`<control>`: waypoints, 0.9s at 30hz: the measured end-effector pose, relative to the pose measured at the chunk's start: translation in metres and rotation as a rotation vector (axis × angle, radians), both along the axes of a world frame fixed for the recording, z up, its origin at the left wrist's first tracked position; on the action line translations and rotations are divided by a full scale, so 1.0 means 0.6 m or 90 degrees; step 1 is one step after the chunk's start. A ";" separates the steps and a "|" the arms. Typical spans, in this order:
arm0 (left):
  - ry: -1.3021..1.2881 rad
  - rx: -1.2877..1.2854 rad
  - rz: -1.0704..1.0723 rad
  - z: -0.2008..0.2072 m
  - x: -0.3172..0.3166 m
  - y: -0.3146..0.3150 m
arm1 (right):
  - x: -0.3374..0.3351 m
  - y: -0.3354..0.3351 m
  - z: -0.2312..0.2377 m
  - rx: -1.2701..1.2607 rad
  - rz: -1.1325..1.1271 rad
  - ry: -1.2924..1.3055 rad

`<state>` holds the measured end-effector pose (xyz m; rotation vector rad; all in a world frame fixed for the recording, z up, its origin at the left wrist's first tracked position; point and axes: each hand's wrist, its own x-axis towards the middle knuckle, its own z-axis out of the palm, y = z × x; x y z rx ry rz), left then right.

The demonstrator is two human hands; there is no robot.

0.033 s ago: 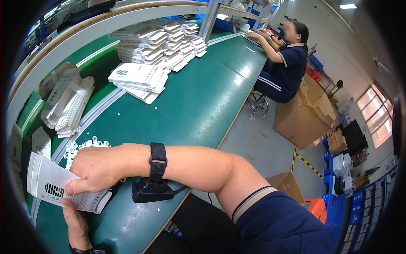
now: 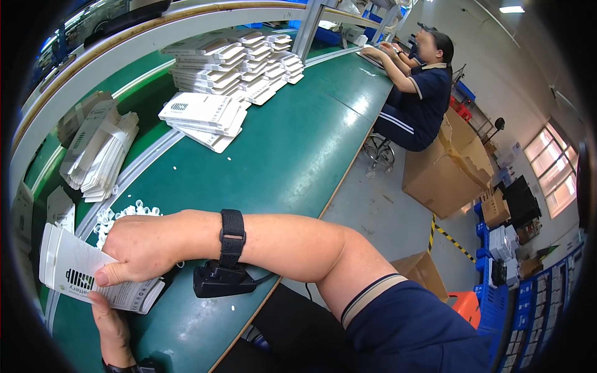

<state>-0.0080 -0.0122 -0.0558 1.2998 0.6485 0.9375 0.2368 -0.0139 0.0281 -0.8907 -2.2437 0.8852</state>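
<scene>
Right hand (image 2: pixel 140 242): fingers closed on white carton (image 2: pixel 78 261), thumb on front, others hidden. Left hand (image 2: pixel 112 326): thumb at carton's lower edge, can't tell its grip. Carton tilted, dark-and-green print, layered left end, over green tabletop's (image 2: pixel 280 149) metal-railed edge. White plastic loops (image 2: pixel 140 209) beside right hand; carton stacks (image 2: pixel 205 67) farther along. Beyond: seated person (image 2: pixel 429 87), cardboard box (image 2: pixel 435 177), grey floor (image 2: pixel 367 208), window (image 2: pixel 553 165).
</scene>
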 end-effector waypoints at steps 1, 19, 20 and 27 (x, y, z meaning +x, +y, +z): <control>0.028 0.019 0.013 0.000 0.000 0.000 | 0.000 0.001 -0.001 0.002 0.000 -0.007; 0.188 0.185 0.010 0.046 0.025 -0.027 | 0.012 0.019 -0.003 0.018 0.007 -0.003; 0.174 0.178 0.009 0.049 0.032 -0.029 | 0.013 0.020 -0.001 0.018 0.009 -0.006; 0.182 0.119 -0.068 0.074 0.042 -0.037 | 0.009 0.010 0.009 -0.089 -0.018 0.096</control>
